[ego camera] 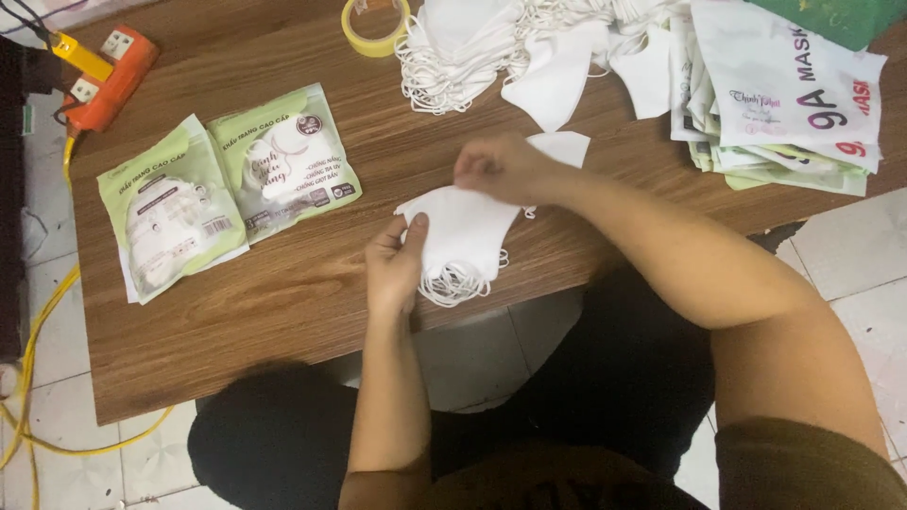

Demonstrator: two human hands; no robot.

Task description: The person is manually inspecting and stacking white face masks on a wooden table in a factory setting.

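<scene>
The left hand [395, 263] pinches the left edge of a small stack of white masks [463, 236], thumb on top, fingers underneath; the right hand [501, 168] closes on the stack's upper edge at its 1 o'clock corner; the stack sits just above the table [283, 302] near its front edge, ear loops [452, 283] dangling at 6 o'clock. One loose mask [565, 146] lies just beside the right hand at 2 o'clock; a big heap of masks [529, 47] spreads at 12 o'clock; a tape roll [376, 26] sits at 11 o'clock; empty bags [784, 94] pile at 2 o'clock; two filled green packs [227, 189] lie side by side at 9 o'clock; an orange power strip [109, 76] lies at 10 o'clock, its yellow cable [38, 340] trailing down over the tiled floor [850, 255].
</scene>
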